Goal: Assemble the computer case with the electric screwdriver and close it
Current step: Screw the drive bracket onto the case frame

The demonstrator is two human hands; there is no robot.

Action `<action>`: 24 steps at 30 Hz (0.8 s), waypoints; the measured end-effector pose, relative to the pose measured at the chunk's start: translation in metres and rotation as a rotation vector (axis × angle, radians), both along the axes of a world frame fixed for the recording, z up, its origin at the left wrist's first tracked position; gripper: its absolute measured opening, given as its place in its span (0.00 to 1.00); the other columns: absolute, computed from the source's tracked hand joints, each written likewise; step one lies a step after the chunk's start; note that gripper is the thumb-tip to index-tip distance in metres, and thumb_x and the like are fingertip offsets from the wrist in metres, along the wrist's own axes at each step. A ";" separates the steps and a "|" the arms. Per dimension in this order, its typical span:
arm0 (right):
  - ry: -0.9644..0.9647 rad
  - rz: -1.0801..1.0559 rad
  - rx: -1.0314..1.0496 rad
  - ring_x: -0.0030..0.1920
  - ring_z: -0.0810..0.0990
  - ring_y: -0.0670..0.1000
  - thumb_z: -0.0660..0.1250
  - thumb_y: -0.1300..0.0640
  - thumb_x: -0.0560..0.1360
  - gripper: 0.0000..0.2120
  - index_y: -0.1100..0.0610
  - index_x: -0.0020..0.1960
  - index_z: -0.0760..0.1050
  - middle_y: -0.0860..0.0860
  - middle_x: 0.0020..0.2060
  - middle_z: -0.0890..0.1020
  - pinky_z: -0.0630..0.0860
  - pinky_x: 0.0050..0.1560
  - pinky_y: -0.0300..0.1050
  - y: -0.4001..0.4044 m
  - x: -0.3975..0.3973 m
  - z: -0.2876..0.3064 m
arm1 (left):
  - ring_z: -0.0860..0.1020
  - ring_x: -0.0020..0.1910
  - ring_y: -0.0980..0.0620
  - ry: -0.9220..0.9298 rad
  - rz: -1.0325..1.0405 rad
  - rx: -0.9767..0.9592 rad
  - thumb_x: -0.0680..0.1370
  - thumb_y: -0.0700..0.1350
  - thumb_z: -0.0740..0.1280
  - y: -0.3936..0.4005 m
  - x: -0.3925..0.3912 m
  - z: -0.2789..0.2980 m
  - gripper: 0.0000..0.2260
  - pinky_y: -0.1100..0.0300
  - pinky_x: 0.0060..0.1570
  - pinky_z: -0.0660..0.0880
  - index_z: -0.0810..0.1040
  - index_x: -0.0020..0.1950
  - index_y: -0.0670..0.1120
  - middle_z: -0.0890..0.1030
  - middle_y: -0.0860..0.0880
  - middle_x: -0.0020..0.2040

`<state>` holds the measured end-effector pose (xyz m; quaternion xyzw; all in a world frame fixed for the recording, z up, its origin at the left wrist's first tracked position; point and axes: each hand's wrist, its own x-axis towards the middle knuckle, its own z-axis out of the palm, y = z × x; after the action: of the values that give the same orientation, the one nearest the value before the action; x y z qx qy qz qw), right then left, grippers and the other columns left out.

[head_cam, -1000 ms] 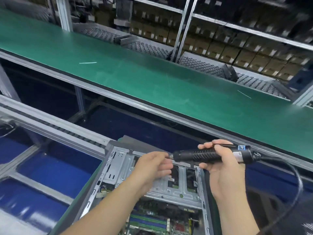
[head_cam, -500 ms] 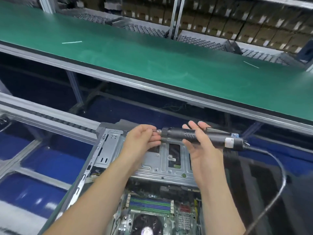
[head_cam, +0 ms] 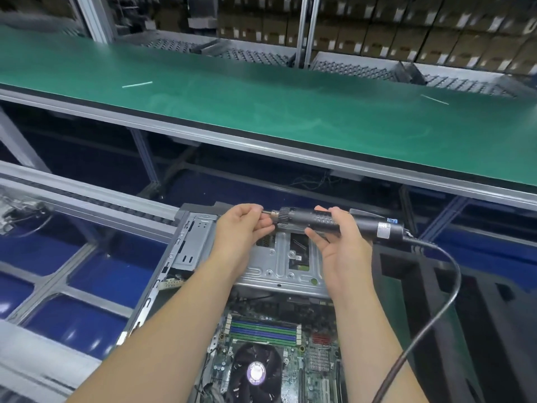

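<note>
The electric screwdriver point(head_cam: 334, 223) lies nearly level in the air over the open computer case point(head_cam: 279, 266), its bit end pointing toward 9 o'clock and its cord end toward 3 o'clock. The right hand point(head_cam: 338, 242) grips its ribbed black barrel from below, palm turned up, fingers curled over the top and thumb along the near side. The left hand point(head_cam: 242, 228) is closed at the tip, its fingertips point(head_cam: 263, 221) pinching at the bit; whether a screw sits between them cannot be told. A dark cable point(head_cam: 453, 274) leaves the tool's rear and loops down toward 5 o'clock. The case lies flat with its side open, at 6 o'clock in the view; a grey metal drive cage point(head_cam: 287, 269) spans its far end just below the hands, and nearer the person are the motherboard's memory slots point(head_cam: 264, 330) and a round cooler fan point(head_cam: 257, 373). Beyond the case, at 12 o'clock, a long green bench point(head_cam: 261, 103) runs across, with shelves of brown cartons point(head_cam: 406, 39) behind it. A roller rail point(head_cam: 87, 199) runs at 9 o'clock.
</note>
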<state>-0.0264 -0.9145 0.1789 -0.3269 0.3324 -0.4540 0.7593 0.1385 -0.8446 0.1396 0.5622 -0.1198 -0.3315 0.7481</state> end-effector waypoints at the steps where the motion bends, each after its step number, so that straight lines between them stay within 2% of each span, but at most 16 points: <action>1: 0.003 -0.006 0.006 0.53 0.87 0.58 0.76 0.57 0.76 0.05 0.54 0.42 0.89 0.60 0.54 0.87 0.85 0.47 0.51 0.000 -0.001 0.001 | 0.86 0.45 0.50 -0.002 0.002 0.000 0.82 0.43 0.69 0.000 0.000 0.000 0.07 0.55 0.49 0.83 0.82 0.55 0.40 0.86 0.45 0.42; 5: 0.024 -0.041 -0.003 0.48 0.87 0.54 0.76 0.58 0.75 0.08 0.52 0.38 0.89 0.55 0.47 0.88 0.85 0.45 0.50 -0.003 -0.004 0.002 | 0.84 0.43 0.51 -0.013 -0.040 -0.031 0.81 0.41 0.70 0.002 -0.001 0.000 0.06 0.55 0.51 0.83 0.83 0.54 0.39 0.84 0.44 0.39; 9: 0.055 -0.072 0.027 0.48 0.89 0.57 0.77 0.57 0.75 0.05 0.53 0.40 0.88 0.61 0.57 0.86 0.86 0.48 0.54 -0.004 -0.007 0.003 | 0.84 0.44 0.50 -0.069 -0.101 -0.023 0.81 0.38 0.69 0.005 0.000 -0.001 0.05 0.54 0.53 0.82 0.83 0.53 0.39 0.83 0.44 0.40; 13: 0.076 -0.094 0.003 0.45 0.88 0.55 0.76 0.57 0.75 0.07 0.51 0.39 0.88 0.56 0.52 0.88 0.85 0.44 0.50 -0.005 -0.010 0.005 | 0.84 0.44 0.50 -0.172 -0.158 0.033 0.81 0.39 0.68 0.004 0.000 -0.001 0.05 0.52 0.54 0.82 0.85 0.49 0.43 0.83 0.44 0.40; 14: 0.071 -0.105 0.006 0.45 0.88 0.54 0.76 0.58 0.75 0.04 0.52 0.42 0.88 0.56 0.50 0.88 0.85 0.42 0.49 -0.006 -0.011 0.005 | 0.84 0.44 0.50 -0.192 -0.175 0.042 0.81 0.39 0.68 0.004 0.000 -0.001 0.06 0.52 0.54 0.82 0.85 0.48 0.44 0.83 0.44 0.40; 15: 0.061 -0.121 0.014 0.44 0.88 0.54 0.76 0.58 0.75 0.04 0.55 0.49 0.86 0.55 0.47 0.88 0.85 0.40 0.48 -0.006 -0.011 0.007 | 0.83 0.44 0.50 -0.211 -0.195 0.049 0.81 0.39 0.68 0.004 0.001 -0.002 0.07 0.52 0.54 0.83 0.85 0.47 0.46 0.82 0.45 0.39; 16: 0.052 -0.139 0.014 0.44 0.88 0.54 0.75 0.59 0.75 0.11 0.58 0.57 0.82 0.55 0.46 0.88 0.84 0.39 0.47 -0.007 -0.012 0.007 | 0.83 0.44 0.50 -0.228 -0.217 0.055 0.81 0.40 0.68 0.004 0.001 -0.002 0.08 0.52 0.54 0.83 0.85 0.46 0.46 0.82 0.45 0.39; 18: 0.038 -0.153 0.015 0.45 0.88 0.55 0.74 0.60 0.76 0.19 0.61 0.64 0.75 0.57 0.46 0.88 0.84 0.37 0.47 -0.009 -0.013 0.008 | 0.82 0.43 0.50 -0.249 -0.254 0.061 0.81 0.40 0.67 0.005 0.002 -0.003 0.07 0.53 0.53 0.83 0.85 0.47 0.45 0.82 0.45 0.40; 21: 0.035 -0.153 0.010 0.46 0.89 0.56 0.74 0.60 0.77 0.16 0.60 0.62 0.75 0.59 0.47 0.88 0.83 0.35 0.46 -0.011 -0.014 0.007 | 0.81 0.42 0.51 -0.261 -0.288 0.074 0.82 0.40 0.67 0.005 0.004 -0.002 0.07 0.53 0.52 0.83 0.84 0.48 0.42 0.82 0.45 0.40; 24: 0.026 -0.171 0.013 0.43 0.88 0.54 0.73 0.60 0.77 0.12 0.57 0.58 0.74 0.56 0.45 0.89 0.82 0.33 0.45 -0.011 -0.015 0.008 | 0.81 0.39 0.51 -0.288 -0.303 0.096 0.83 0.41 0.66 0.003 0.002 -0.001 0.08 0.52 0.50 0.83 0.83 0.49 0.40 0.81 0.46 0.38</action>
<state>-0.0414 -0.9260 0.1870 -0.2984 0.3719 -0.5108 0.7154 0.1403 -0.8413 0.1389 0.6143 -0.2928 -0.3619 0.6372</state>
